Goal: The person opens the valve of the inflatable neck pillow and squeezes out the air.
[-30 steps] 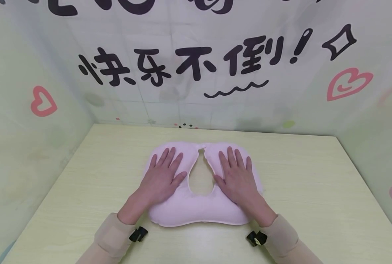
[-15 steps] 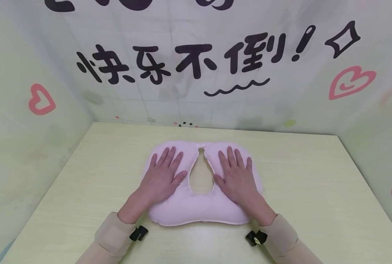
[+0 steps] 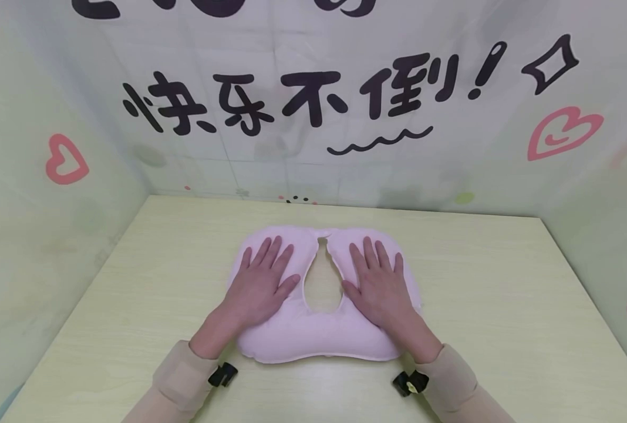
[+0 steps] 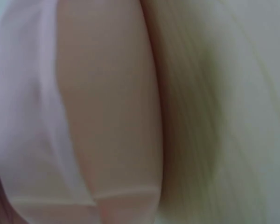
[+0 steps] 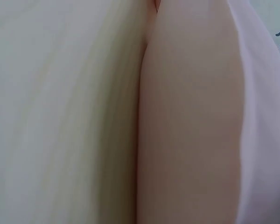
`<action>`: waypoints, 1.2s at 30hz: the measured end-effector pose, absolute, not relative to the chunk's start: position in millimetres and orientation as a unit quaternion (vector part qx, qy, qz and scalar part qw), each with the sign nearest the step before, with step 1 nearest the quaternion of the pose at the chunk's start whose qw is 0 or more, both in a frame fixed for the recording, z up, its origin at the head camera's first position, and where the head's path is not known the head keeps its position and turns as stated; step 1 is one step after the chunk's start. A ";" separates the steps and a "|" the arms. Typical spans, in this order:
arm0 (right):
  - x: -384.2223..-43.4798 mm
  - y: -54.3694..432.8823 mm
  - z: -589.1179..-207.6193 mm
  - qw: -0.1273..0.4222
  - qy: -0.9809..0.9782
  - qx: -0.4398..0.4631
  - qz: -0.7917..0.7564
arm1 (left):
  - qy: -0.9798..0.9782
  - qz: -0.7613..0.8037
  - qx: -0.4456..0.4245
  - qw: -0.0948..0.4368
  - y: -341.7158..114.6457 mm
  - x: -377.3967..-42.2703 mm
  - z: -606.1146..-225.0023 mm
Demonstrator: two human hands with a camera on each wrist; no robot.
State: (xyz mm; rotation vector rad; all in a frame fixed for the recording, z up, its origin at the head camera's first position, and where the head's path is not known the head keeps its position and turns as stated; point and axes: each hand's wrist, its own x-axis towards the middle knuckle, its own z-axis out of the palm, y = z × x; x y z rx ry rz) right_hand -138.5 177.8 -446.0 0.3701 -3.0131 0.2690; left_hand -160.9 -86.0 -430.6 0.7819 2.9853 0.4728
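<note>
A pink U-shaped neck pillow (image 3: 319, 338) lies flat on the table, its two ends meeting at the far side round a teardrop-shaped gap. My left hand (image 3: 258, 288) rests palm down on its left arm, fingers straight and slightly spread. On the opposite arm lies my right hand (image 3: 381, 288), also palm down with fingers extended, the thumb at the edge of the gap. Close up in the left wrist view, the pillow's side (image 4: 107, 102) and seam fill the left half. The right wrist view shows the pillow's other side (image 5: 191, 116) against the table. Neither wrist view shows the fingers.
The pale wood-grain table (image 3: 504, 305) extends on both sides of the pillow. Behind it hangs a white printed backdrop (image 3: 271, 158) with black lettering and pink hearts, and similar panels close the left and right. Black wrist cameras (image 3: 222, 374) sit on both beige sleeves (image 3: 184, 376).
Both hands and the pillow stay in place. Only the head view has tilted very slightly.
</note>
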 end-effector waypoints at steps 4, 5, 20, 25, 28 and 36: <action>-139.4 177.2 -445.9 0.040 -0.988 0.121 0.090 | 0.957 0.146 0.252 0.012 -86.9 -160.8 -430.7; -140.1 177.2 -446.1 0.037 -0.988 0.120 0.090 | 0.957 0.145 0.252 0.012 -86.9 -160.8 -430.3; -127.4 185.4 -422.9 0.074 -0.982 0.115 0.129 | 0.957 0.155 0.246 -0.013 -88.8 -154.4 -419.3; -117.1 185.6 -414.0 0.093 -0.977 0.132 0.138 | 0.952 0.148 0.264 -0.044 -86.9 -142.5 -407.7; -113.1 181.8 -412.5 0.101 -0.974 0.143 0.143 | 0.951 0.124 0.275 -0.064 -84.6 -134.6 -407.1; -105.9 168.0 -432.6 0.071 -0.976 0.143 0.151 | 0.949 0.098 0.292 -0.061 -82.3 -122.2 -428.2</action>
